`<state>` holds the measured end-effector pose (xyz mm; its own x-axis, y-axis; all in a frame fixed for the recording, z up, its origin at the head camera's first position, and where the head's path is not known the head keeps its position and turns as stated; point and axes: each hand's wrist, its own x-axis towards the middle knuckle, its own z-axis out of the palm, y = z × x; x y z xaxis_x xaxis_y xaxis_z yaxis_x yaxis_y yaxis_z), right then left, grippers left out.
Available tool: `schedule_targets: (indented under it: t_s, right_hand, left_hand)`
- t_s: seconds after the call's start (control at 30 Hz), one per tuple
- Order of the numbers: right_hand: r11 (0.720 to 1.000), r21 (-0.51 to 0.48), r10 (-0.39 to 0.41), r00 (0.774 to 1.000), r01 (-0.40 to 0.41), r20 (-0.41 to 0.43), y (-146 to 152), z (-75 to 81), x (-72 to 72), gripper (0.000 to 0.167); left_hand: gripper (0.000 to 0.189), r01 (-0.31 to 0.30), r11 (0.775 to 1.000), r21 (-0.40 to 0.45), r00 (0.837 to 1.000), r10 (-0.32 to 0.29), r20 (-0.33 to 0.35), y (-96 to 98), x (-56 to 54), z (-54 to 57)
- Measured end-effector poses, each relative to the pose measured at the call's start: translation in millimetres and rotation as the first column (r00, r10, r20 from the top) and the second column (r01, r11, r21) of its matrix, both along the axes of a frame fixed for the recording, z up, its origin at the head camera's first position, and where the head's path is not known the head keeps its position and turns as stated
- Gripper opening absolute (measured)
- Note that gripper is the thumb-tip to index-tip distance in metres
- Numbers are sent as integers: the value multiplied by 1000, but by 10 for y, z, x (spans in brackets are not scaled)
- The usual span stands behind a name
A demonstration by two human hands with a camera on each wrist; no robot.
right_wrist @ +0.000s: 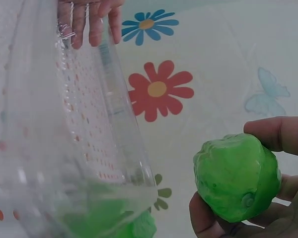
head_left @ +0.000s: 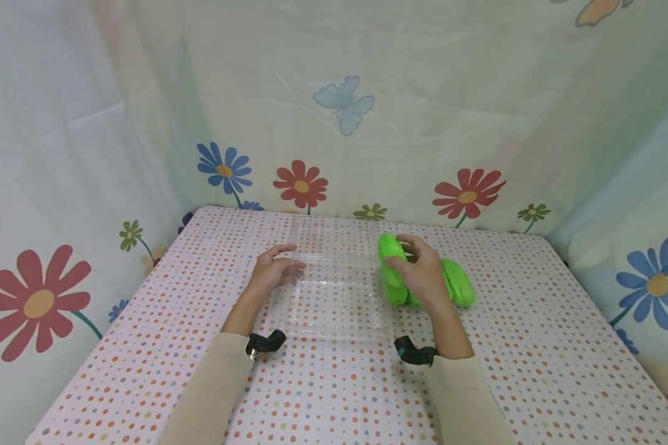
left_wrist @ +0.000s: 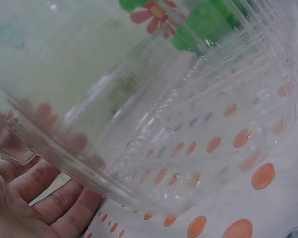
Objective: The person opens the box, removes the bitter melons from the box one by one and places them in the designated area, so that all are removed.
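A clear plastic box [head_left: 334,309] stands on the table between the hands. At its left side, my left hand [head_left: 273,267] has its fingers extended along the outside of the wall [left_wrist: 124,183]; contact is hard to judge through the plastic. My right hand [head_left: 423,272] pinches a bright green, lobed object like a model vegetable [right_wrist: 236,178] between thumb and fingers, beside the box's right wall. A small round nub shows on its end. Another green object [head_left: 458,283] lies just right of that hand, and more green shows beneath the hand, partly hidden.
The table [head_left: 334,395] wears a white cloth with coloured dots. A curtain [head_left: 267,80] printed with flowers and butterflies hangs behind it and on both sides. A black camera mount [head_left: 266,342] is on the left wrist, another [head_left: 414,352] on the right.
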<state>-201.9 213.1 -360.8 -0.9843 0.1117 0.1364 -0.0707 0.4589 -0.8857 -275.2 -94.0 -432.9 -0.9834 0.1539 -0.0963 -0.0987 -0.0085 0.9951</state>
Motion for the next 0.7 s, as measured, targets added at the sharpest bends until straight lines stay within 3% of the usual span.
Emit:
schedule_targets:
  t_s: [0.27, 0.7]
  right_hand:
    - [995, -53, -79, 997, 80, 24, 118, 19, 12, 60]
    - [981, -48, -189, 982, 190, 27, 256, 40, 16, 56]
  left_hand:
    - [54, -7, 1000, -9, 1000, 7, -5, 2, -7, -21]
    - [56, -23, 999, -43, 1000, 23, -6, 5, -9, -34]
